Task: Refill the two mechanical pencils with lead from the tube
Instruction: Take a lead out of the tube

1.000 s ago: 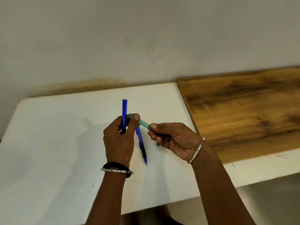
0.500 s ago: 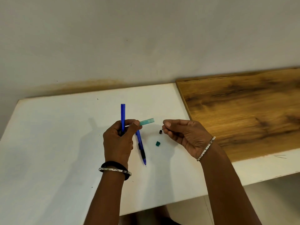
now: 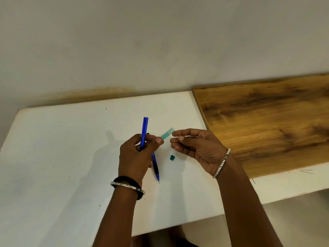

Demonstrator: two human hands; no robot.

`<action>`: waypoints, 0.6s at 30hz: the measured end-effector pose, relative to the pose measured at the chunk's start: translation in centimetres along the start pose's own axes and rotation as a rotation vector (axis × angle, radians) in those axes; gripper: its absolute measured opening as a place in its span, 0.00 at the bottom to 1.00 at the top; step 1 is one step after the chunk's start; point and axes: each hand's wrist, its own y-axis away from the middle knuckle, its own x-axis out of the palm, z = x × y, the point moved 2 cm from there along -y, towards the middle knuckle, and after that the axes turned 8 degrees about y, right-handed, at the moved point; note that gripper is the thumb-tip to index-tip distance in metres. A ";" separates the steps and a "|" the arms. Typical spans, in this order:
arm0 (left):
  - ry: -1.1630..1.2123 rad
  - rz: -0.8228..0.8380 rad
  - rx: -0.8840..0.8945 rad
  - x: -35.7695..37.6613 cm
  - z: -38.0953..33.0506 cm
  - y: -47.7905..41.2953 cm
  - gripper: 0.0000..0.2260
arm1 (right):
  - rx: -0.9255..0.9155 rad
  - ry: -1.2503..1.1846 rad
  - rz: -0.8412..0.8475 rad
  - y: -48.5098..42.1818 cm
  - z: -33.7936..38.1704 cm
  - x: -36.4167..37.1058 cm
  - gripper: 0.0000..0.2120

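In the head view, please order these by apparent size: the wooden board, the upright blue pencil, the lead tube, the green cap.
1. wooden board
2. upright blue pencil, lower part hidden in the left hand
3. lead tube, also partly hidden
4. green cap

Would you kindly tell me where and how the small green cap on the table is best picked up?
Pinch the green cap across its opposite side faces, coming from straight above with the right hand, probably. It is small and squarish, lies alone on the white table, and nothing crowds its sides.
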 end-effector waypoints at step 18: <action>-0.327 0.045 0.193 0.7 -0.4 0.8 0.20 | 0.114 0.541 -0.230 -0.2 -0.7 -4.1 0.12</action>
